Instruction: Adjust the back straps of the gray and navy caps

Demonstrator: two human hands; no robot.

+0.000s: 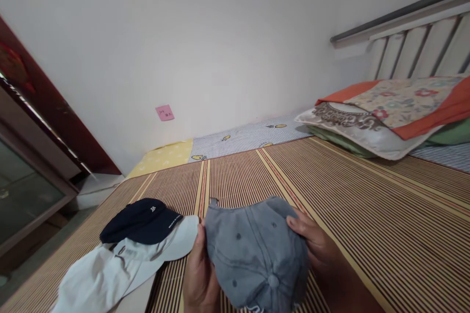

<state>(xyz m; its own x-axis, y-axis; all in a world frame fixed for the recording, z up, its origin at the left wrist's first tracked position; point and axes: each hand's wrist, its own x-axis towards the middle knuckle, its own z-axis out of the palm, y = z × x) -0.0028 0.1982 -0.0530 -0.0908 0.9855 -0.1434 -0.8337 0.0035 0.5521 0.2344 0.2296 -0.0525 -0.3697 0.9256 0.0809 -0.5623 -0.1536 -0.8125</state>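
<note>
A grey baseball cap (253,249) is held between my two hands at the bottom middle, its button and stitched eyelets facing me and a small strap end sticking up at its far left. My left hand (200,274) grips the left side, thumb along the edge. On the right side, my right hand (316,239) has its thumb pressed on the fabric, and its other fingers are hidden behind. Left of my left hand lie a navy cap (139,220) with a small white logo and, partly under it, a white cap (95,274) with its pale brim close to that hand.
A striped bamboo mat (348,210) covers the bed. Stacked pillows (367,129) lie at the right, by a white slatted headboard (422,49). A pink note (164,112) is stuck on the wall. At the left stands a glass-fronted cabinet (29,195).
</note>
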